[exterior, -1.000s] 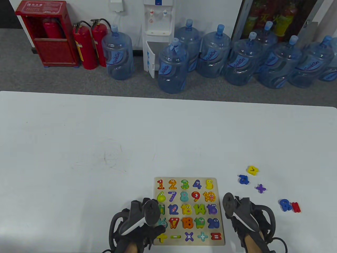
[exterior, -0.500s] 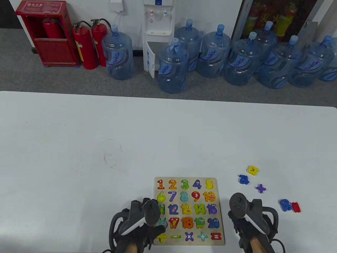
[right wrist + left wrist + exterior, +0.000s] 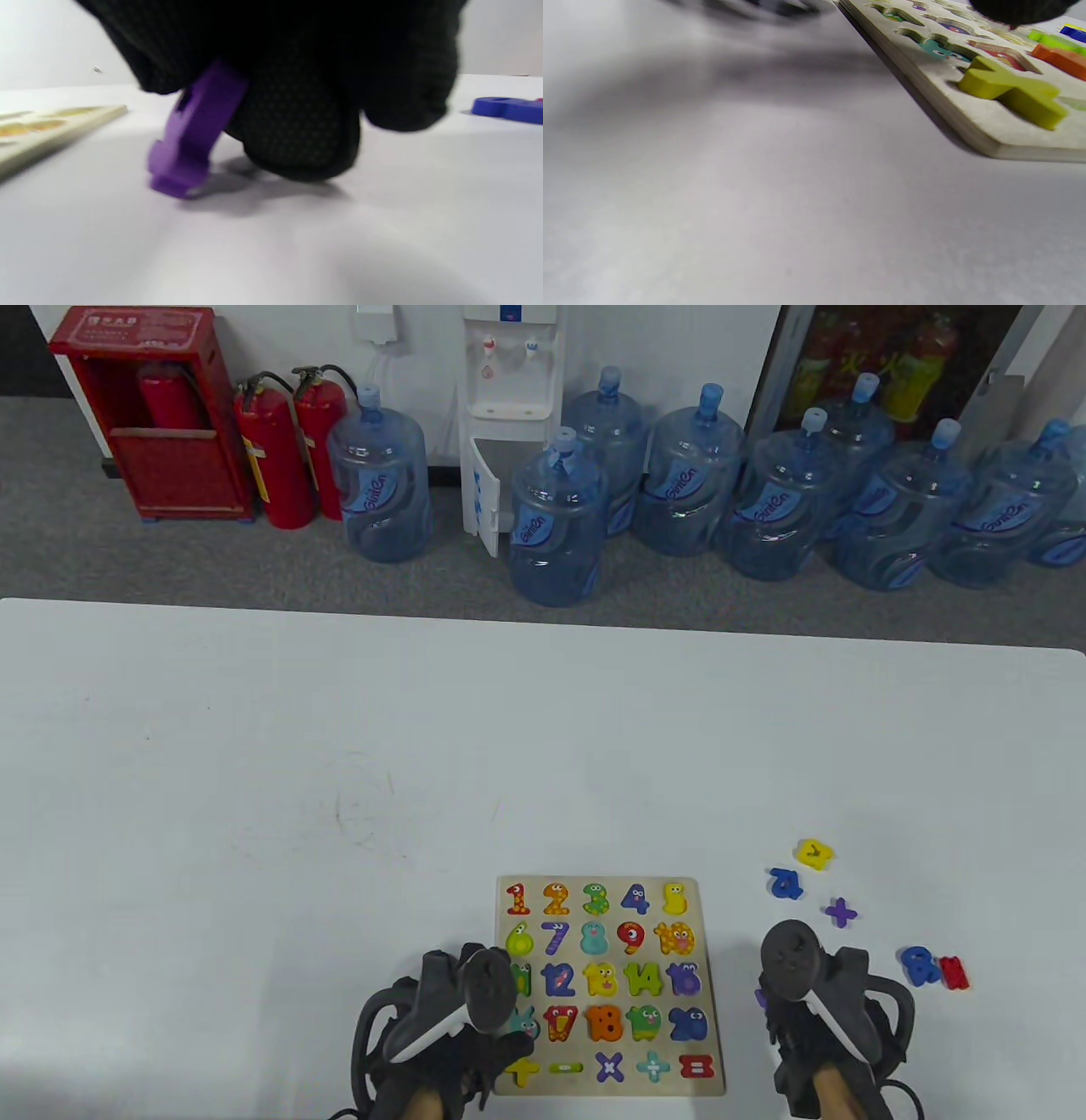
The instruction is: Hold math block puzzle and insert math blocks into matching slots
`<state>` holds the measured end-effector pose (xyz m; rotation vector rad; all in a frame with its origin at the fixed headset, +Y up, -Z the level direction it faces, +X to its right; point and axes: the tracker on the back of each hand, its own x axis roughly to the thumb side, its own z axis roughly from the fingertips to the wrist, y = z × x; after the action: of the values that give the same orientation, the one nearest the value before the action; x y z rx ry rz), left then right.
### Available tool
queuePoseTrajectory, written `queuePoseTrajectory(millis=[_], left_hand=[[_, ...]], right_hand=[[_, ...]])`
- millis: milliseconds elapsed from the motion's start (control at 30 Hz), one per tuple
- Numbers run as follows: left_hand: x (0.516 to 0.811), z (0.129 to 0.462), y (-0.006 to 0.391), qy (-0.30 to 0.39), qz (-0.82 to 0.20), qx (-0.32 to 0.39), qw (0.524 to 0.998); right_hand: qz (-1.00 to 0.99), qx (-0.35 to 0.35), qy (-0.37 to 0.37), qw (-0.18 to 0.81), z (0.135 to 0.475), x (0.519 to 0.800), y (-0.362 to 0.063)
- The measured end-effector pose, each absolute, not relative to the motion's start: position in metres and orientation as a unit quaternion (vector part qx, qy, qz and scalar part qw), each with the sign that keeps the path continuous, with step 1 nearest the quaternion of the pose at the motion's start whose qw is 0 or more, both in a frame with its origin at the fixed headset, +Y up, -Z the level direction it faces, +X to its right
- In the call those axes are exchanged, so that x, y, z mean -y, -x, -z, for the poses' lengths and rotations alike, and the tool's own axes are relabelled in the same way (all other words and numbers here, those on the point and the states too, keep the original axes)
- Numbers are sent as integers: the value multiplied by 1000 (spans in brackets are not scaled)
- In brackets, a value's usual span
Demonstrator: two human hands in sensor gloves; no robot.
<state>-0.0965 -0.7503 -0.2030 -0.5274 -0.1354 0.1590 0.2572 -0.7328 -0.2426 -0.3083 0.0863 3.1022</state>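
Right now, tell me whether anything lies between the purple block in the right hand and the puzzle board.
Nothing visible does. The right hand pinches the purple block, one end on the table; only bare table shows between it and the puzzle board. The loose blue block lies on the hand's other side.

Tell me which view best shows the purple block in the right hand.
The right wrist view: the purple block is pinched in the right hand, tilted, its low end at the table. The table view shows only a sliver; the left wrist view, nothing.
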Motion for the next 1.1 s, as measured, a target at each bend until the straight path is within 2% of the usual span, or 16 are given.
queuePoseTrajectory(millis=[267, 400, 500, 600, 800, 1100], left_hand=[[750, 203, 96, 261, -79, 67, 960], [750, 203, 96, 261, -79, 67, 960], [750, 203, 96, 260, -79, 67, 960], [750, 203, 96, 260, -79, 68, 960], [750, 203, 96, 260, -80, 67, 960], [750, 203, 96, 260, -77, 68, 960]], right_hand=[[-993, -42, 103, -49, 243, 735, -259], [-996, -67, 8, -58, 232, 728, -246], [-993, -89, -13, -71, 232, 733, -238], [-989, -107, 1, -102, 236, 741, -236], [-994, -89, 21, -60, 238, 743, -242], [-991, -57, 44, -114, 240, 745, -236]])
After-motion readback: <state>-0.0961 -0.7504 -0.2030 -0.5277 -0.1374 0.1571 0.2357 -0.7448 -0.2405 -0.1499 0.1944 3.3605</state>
